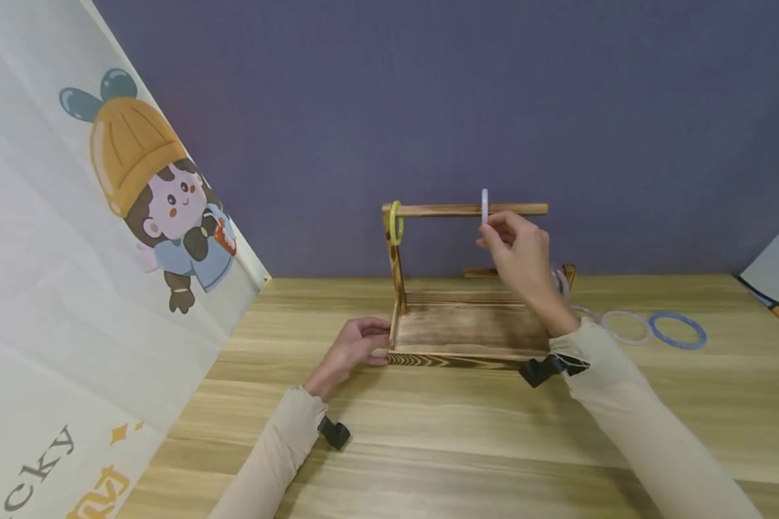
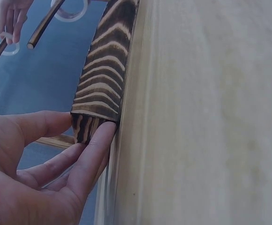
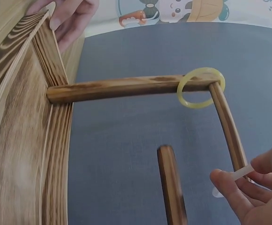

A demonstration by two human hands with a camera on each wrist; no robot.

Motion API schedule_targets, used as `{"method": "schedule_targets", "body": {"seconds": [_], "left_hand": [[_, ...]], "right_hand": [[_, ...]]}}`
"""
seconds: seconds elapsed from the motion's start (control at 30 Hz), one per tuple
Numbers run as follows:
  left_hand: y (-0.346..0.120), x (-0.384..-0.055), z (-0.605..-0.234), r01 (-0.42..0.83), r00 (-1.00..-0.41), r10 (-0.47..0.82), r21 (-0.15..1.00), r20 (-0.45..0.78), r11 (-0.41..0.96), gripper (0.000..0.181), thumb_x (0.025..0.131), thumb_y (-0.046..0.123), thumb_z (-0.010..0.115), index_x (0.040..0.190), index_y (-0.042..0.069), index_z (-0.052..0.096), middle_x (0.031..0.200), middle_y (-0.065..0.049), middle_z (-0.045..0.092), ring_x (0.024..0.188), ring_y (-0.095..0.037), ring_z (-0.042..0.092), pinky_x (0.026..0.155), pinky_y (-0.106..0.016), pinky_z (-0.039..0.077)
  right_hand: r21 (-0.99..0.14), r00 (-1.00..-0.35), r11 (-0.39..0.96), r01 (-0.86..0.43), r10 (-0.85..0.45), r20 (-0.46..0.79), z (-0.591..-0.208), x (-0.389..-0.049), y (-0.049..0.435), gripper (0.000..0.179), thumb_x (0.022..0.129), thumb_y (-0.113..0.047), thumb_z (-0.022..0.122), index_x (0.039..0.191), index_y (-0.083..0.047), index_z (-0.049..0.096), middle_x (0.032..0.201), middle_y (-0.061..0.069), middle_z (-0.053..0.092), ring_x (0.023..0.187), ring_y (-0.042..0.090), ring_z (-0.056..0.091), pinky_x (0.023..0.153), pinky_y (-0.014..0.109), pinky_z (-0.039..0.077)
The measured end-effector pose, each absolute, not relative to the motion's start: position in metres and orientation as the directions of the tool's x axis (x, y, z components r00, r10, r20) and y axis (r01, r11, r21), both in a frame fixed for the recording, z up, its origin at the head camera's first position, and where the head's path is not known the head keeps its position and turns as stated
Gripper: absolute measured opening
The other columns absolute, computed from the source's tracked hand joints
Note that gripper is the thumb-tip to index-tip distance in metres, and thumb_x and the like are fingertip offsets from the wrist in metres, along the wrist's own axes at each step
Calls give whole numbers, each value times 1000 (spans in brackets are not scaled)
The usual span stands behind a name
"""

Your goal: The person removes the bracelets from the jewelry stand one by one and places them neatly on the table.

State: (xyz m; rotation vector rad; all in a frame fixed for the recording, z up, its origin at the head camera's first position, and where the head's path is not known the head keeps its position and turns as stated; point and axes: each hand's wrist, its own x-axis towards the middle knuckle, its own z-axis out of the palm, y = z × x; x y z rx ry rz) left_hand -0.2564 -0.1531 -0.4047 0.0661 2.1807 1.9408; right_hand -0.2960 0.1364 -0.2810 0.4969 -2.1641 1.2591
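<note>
A wooden rack (image 1: 467, 328) with a tray-like base stands on the table. My left hand (image 1: 357, 342) grips its front left corner, thumb and fingertips against the striped wood (image 2: 101, 70). With thumb and fingertips, my right hand (image 1: 519, 252) pinches a whitish bangle (image 1: 485, 205) partway along the upper bar (image 1: 441, 210). In the left wrist view the bar passes through this bangle. At the bar's left end, by the post, hangs a yellow bangle (image 3: 183, 99). Behind my right wrist, another pale bangle (image 1: 561, 282), partly hidden, is on the lower bar (image 3: 172, 187).
To the right of the rack, a blue bangle (image 1: 706, 336) and a pale pinkish bangle (image 1: 604, 326) lie on the table (image 1: 441, 447), with another partly hidden by my right arm. A dark blue backdrop (image 1: 428, 94) rises behind, and a white printed sheet (image 1: 39, 252) borders the left side.
</note>
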Motion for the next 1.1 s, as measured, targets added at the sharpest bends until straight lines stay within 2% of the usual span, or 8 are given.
{"method": "schedule_targets", "body": {"seconds": [0.27,0.33,0.43,0.53,0.6,0.73,0.93,1.1], "left_hand": [[-154,-253,-408,-105,-975,182,987,-127,125,39,91,-4,63,128,-12,54,122,-31,58,102,-36,65,79,-44,64],[-154,-252,-408,-105,-974,189,986,-128,127,39,92,-4,63,128,-12,54,122,-31,58,101,-34,65,79,-44,64],[-154,-252,-408,-105,-972,195,986,-128,127,39,92,-4,63,129,-12,54,122,-31,58,101,-33,65,79,-43,64],[-154,-252,-407,-101,-974,190,987,-124,127,38,92,-4,62,128,-12,54,122,-30,59,102,-34,65,80,-43,64],[-153,-254,-406,-100,-975,185,987,-122,125,37,92,-4,62,128,-12,55,121,-30,59,102,-35,65,80,-43,64],[-153,-256,-405,-104,-975,181,987,-125,125,37,92,-4,62,128,-10,56,121,-28,60,100,-33,65,80,-42,64],[-153,-254,-405,-107,-975,181,986,-129,128,36,92,-4,63,127,-10,56,118,-26,61,96,-28,66,78,-41,65],[-153,-252,-403,-113,-975,179,985,-135,128,36,92,-3,63,127,-9,57,117,-24,62,95,-28,67,77,-40,65]], "right_hand": [[-653,-745,476,-589,-7,667,-285,-290,156,22,100,-14,61,113,4,66,101,19,72,85,27,72,71,5,55],[-651,-742,483,-585,5,671,-287,-288,161,22,99,-14,62,112,3,67,99,18,73,83,23,72,71,4,54],[-645,-733,491,-586,20,680,-287,-286,169,21,98,-14,64,110,4,67,96,17,73,79,8,70,70,4,53],[-628,-709,491,-604,29,704,-285,-285,176,21,97,-12,66,107,6,67,93,18,72,75,-6,64,68,3,53],[-616,-690,485,-621,36,723,-283,-285,180,20,96,-10,66,106,8,66,92,20,72,73,-10,62,68,3,53],[-609,-677,490,-624,51,734,-281,-284,190,19,96,-8,65,105,9,66,91,23,72,72,-13,61,68,1,52],[-633,-697,490,-600,68,713,-285,-278,206,22,97,-10,65,107,9,66,93,25,72,73,-13,62,70,1,52],[-638,-705,510,-576,85,704,-285,-270,218,20,97,-11,65,106,7,66,92,23,72,73,-11,63,70,2,53]]}}
